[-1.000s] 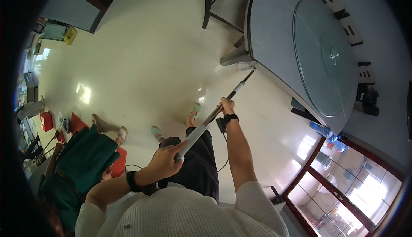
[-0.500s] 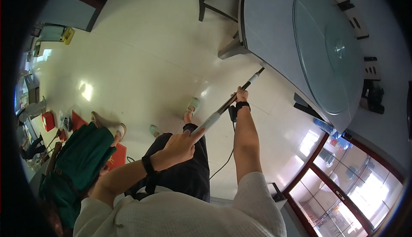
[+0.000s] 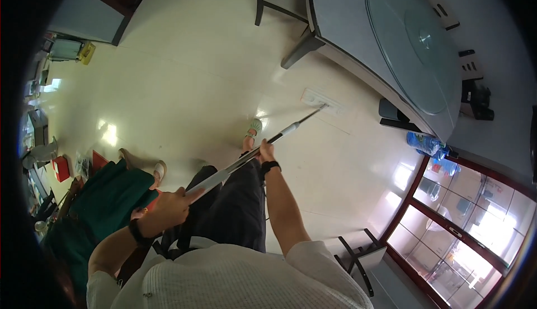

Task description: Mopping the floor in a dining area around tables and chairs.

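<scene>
A flat mop (image 3: 286, 133) with a grey and dark pole slants across the view in front of me. My left hand (image 3: 172, 205) is closed round the light grey top end of the pole, low at the left. Farther along, my right hand (image 3: 267, 151) wraps the pole near its middle. The pale rectangular mop head (image 3: 311, 97) lies on the shiny cream floor (image 3: 184, 93), just short of the table's near edge. It looks slightly blurred. My green shoe (image 3: 255, 125) stands to the left of the pole.
A grey table (image 3: 347, 24) with a glass turntable (image 3: 411, 46) fills the upper right. One thick table leg (image 3: 301, 50) reaches the floor. Close at left is a person in green clothing (image 3: 100, 197). Blue-wrapped bottles (image 3: 425, 142) stand by a red-framed glass door (image 3: 447, 236).
Both hands have moved left and back with the pole. The mop head, hidden under the table before, now shows on the floor. My view has shifted slightly.
</scene>
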The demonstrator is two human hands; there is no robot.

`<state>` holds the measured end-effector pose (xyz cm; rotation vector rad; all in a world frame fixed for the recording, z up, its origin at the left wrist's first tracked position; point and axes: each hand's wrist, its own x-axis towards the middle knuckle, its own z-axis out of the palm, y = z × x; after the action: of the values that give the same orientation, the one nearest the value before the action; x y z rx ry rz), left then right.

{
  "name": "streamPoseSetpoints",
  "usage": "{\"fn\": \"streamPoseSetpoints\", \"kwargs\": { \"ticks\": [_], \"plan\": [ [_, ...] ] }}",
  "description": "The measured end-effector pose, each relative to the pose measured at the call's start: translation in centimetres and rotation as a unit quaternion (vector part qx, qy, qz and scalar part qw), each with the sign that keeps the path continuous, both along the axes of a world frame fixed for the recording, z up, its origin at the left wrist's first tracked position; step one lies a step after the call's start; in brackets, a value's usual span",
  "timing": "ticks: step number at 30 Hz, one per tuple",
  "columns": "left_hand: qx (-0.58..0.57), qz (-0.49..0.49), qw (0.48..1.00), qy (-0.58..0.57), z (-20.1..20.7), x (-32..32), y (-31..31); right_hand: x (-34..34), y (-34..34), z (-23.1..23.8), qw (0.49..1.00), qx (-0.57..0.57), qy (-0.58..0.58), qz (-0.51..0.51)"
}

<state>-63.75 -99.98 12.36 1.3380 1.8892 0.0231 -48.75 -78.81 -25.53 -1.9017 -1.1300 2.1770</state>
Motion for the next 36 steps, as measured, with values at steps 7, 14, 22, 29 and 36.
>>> {"fn": "streamPoseSetpoints", "kwargs": {
  "ticks": [7,14,22,29,36],
  "plan": [
    [-0.019,0.017,0.996,0.086,7.1,0.9,-9.8,-2.1,-13.1,9.4,0.973,-0.133,0.171,-0.082],
    [-0.047,0.296,0.934,-0.194,9.1,-0.3,-8.7,-3.1,-14.0,9.9,0.944,-0.205,0.231,-0.114],
    [-0.04,0.217,0.958,-0.182,9.4,-0.9,-3.8,-4.1,-8.2,14.0,0.943,-0.218,0.187,-0.17],
    [-0.003,0.216,0.962,-0.165,3.5,-0.8,4.4,-8.9,4.3,9.9,0.985,-0.061,0.117,-0.108],
    [0.051,0.319,0.911,-0.257,-1.3,-1.5,15.1,-12.6,18.4,5.4,0.992,-0.023,-0.002,-0.121]
  ]
}}
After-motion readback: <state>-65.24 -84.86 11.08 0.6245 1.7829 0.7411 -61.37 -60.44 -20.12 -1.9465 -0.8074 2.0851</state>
